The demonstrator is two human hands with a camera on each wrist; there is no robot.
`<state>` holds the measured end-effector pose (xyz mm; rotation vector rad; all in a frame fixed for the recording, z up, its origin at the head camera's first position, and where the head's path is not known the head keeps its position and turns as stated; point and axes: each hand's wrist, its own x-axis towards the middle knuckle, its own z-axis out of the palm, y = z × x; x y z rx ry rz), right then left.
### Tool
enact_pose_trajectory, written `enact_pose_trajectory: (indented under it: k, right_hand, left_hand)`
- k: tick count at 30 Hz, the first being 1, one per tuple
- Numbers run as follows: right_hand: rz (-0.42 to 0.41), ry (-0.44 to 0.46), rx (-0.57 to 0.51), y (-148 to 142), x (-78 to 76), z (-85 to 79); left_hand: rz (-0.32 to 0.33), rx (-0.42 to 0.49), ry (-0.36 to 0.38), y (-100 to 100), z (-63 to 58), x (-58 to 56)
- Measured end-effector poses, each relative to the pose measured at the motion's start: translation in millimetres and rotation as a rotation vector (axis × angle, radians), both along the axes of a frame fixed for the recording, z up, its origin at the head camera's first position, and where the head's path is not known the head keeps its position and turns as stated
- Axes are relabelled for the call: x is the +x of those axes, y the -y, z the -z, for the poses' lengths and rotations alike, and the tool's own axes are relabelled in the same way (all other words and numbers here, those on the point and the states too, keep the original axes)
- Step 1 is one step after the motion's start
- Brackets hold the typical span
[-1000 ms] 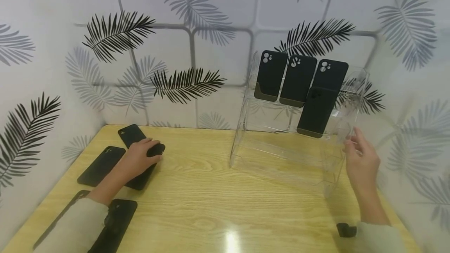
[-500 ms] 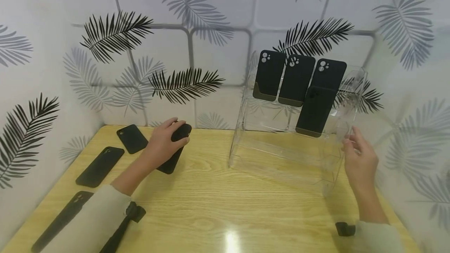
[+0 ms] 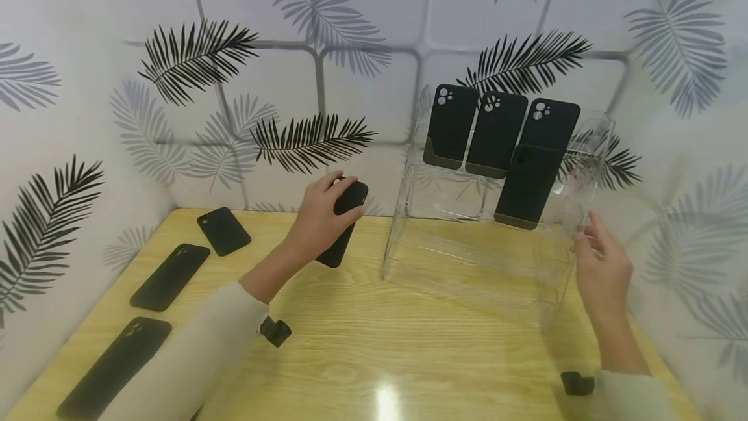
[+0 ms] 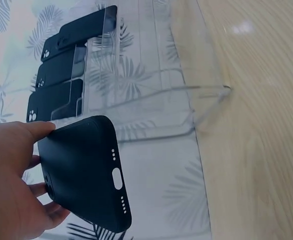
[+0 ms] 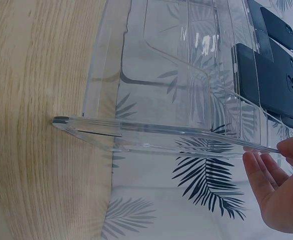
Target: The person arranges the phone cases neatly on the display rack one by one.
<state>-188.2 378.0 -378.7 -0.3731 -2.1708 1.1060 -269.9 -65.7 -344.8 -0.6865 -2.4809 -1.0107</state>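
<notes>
One wooden table bears, at right, a clear stand holding four black phone cases: three across the top tier, one lower right. The right hand pinches the stand's right edge; the left hand, fingers curled round a fifth case, holds it just left of the stand. Three loose cases lie left.

Held case, partly behind left grip; both sleeves, cropped below
</notes>
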Motion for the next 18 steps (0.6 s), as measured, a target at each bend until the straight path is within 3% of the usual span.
enact_pose_trajectory:
  k: [18]
  right_hand:
    - [0.002,-0.018,0.017,2.1,0.1,-0.1]
  left_hand:
    - [0.068,0.075,-0.109,-98.3,-33.2,-10.9]
